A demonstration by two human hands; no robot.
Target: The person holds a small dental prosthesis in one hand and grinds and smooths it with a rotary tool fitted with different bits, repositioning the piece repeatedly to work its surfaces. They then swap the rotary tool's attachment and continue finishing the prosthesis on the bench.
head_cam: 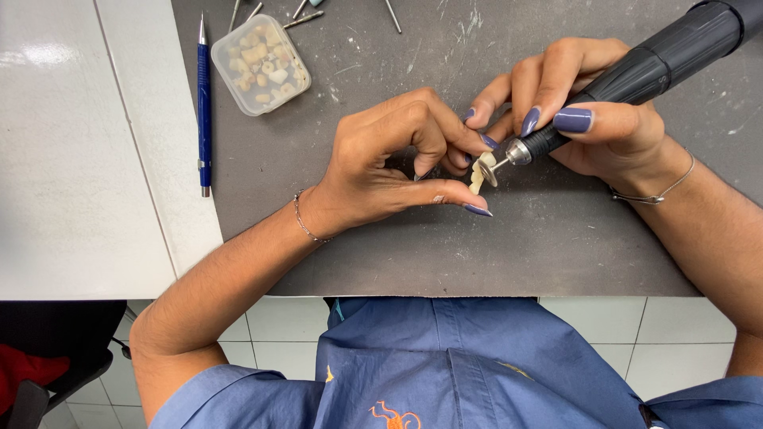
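Blue shirt (445, 365) fills the bottom edge, closest to the lens, with both forearms reaching up over a grey mat (477, 254) on a white bench (71, 159).

Left hand (389, 163) sits mid-mat, fingers curled in tight, pinching a small cream tooth piece (477, 176) between thumb and fingertips. Thin bracelet on that wrist.

Right hand (592, 111) is just to the right of it, fingers wrapped shut around a black handpiece (660, 59) held like a pen, body running off toward the top right corner. Its metal nose points left, and the little disc (486, 167) on the tip is right up against the tooth piece, looks like touching. Fingertips of both hands meet around that spot.

Further up left there's a clear lidded tub (260, 63) full of tiny cream and tan bits, sitting on the mat well away from the hands. Blue pen (204, 103) lies straight along the mat's left edge, just beside the tub. Few metal burs (306, 16) scattered at the top edge.
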